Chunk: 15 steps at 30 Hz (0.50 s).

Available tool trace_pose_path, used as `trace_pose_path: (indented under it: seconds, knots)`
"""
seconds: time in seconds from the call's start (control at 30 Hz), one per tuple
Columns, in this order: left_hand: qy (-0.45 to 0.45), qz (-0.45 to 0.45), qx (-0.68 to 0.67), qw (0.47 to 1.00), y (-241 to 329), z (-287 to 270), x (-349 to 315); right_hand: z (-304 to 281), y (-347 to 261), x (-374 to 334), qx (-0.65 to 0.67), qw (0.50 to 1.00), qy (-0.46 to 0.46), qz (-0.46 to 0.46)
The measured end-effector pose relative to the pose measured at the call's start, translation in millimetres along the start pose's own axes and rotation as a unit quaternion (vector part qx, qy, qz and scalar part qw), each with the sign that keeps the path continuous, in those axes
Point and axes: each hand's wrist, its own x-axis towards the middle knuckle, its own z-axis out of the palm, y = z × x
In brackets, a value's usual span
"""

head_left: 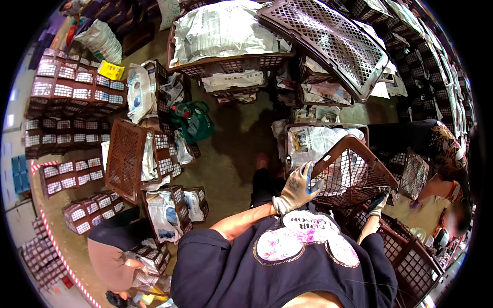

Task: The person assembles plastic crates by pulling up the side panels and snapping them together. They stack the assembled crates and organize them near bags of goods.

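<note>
My left hand [299, 188], in a pale work glove with blue at the fingers, is closed on the left corner of a brown plastic mesh crate [374, 160]. At the crate's right corner, my right hand [379, 202], also gloved, grips the edge. The crate is tilted in front of my chest, and I see through its lattice. Just beyond it stands another brown crate [327, 124] lined with printed paper, partly covered by the tilted one. What lies under that paper is hidden.
Paper-covered crates [231, 62] stand ahead, with a mesh crate [328, 41] leaning across their right side. Stacked crates [77, 84] line the left, near a green bag [197, 123]. Co-workers crouch at lower left [110, 246] and right [447, 154]. More crates [411, 256] stand by my right side.
</note>
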Motion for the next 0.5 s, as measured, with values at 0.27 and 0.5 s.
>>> trace_pose_path:
  seconds: [0.27,0.5]
  knots:
    - [-0.02,0.034,0.025,0.999,17,-2,3,-22,14,-8,-0.004,0.992,0.11,0.068]
    - [-0.038,0.071,0.001,0.997,26,3,7,-74,21,5,0.078,0.995,0.067,0.009]
